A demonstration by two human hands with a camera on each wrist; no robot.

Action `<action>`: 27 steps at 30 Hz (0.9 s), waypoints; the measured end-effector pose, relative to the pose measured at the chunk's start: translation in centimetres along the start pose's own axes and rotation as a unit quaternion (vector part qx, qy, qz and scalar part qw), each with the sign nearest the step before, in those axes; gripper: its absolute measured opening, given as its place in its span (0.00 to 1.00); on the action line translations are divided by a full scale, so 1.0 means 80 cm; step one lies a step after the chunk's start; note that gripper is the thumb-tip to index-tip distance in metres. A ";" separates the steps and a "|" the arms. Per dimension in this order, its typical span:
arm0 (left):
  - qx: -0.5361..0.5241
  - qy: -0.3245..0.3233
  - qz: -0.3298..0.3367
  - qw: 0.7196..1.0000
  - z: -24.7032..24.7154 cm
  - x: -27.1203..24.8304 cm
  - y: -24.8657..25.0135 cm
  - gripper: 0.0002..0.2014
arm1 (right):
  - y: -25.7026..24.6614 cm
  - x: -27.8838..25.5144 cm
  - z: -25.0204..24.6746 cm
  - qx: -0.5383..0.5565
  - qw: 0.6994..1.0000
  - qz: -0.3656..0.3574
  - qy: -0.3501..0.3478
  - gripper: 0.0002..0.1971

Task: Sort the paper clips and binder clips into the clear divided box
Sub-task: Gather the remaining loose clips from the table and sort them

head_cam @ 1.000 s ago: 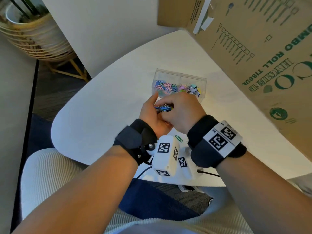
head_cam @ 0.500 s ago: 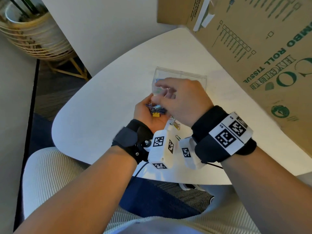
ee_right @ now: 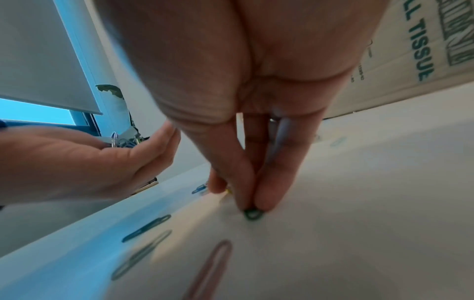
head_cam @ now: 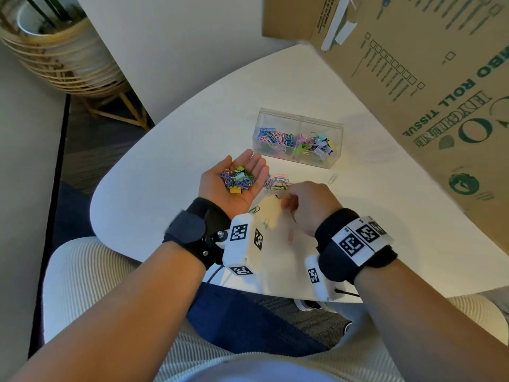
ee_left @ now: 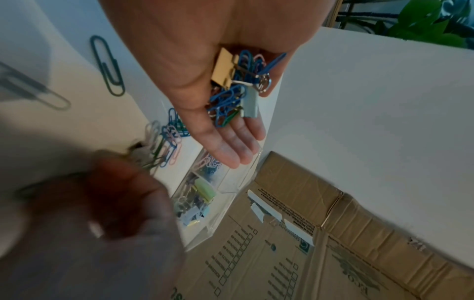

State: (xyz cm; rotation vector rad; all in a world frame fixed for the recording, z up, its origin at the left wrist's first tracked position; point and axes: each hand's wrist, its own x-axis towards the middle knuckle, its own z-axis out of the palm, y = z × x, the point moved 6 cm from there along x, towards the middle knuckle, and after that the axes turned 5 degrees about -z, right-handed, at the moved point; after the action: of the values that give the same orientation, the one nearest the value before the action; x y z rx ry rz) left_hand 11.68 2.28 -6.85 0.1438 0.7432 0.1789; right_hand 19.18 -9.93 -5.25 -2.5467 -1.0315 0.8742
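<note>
The clear divided box (head_cam: 298,117) stands on the white table (head_cam: 165,175), with paper clips (head_cam: 275,137) in its left half and binder clips (head_cam: 316,146) in its right half. My left hand (head_cam: 232,172) lies palm up just in front of the box, fingers straight, carrying a mixed pile of clips (head_cam: 238,180), among them a yellow binder clip (ee_left: 223,69). To its right, my right hand (head_cam: 289,201) reaches down to the table; its thumb and finger pinch a green paper clip (ee_right: 252,214). More loose paper clips (head_cam: 276,183) lie between the hands and the box.
A large cardboard carton (head_cam: 427,92) leans over the table's right side, close behind the box. Single paper clips (head_cam: 333,178) lie scattered on the table near the hands. A wicker plant basket (head_cam: 63,59) stands on the floor at the far left.
My right hand, over the box half a second ago, has come back down to the table and pinched a clip. My left hand has opened palm up, showing its pile.
</note>
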 end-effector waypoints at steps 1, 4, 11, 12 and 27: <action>0.007 0.005 -0.004 1.000 0.000 0.000 -0.002 0.20 | -0.002 0.004 -0.003 0.021 0.999 0.004 0.025 0.17; 0.016 0.005 -0.013 1.000 -0.001 -0.001 -0.006 0.20 | -0.006 0.011 -0.019 0.044 0.992 -0.011 0.118 0.13; 0.012 0.012 -0.008 1.000 -0.004 0.002 -0.002 0.21 | -0.012 0.018 -0.003 -0.056 0.998 0.000 0.042 0.34; 0.015 0.012 -0.008 1.000 -0.003 0.002 -0.003 0.21 | -0.015 0.021 0.001 -0.075 0.996 -0.009 0.039 0.33; 0.023 0.038 0.006 0.999 -0.014 0.003 0.000 0.20 | -0.007 0.029 -0.047 0.122 0.979 -0.041 0.161 0.05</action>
State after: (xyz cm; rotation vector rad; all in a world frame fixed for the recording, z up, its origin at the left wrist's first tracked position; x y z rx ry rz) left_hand 11.07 2.40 -7.83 0.1861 0.8222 0.1803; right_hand 22.52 -7.93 -3.04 -2.3211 -0.8642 0.5072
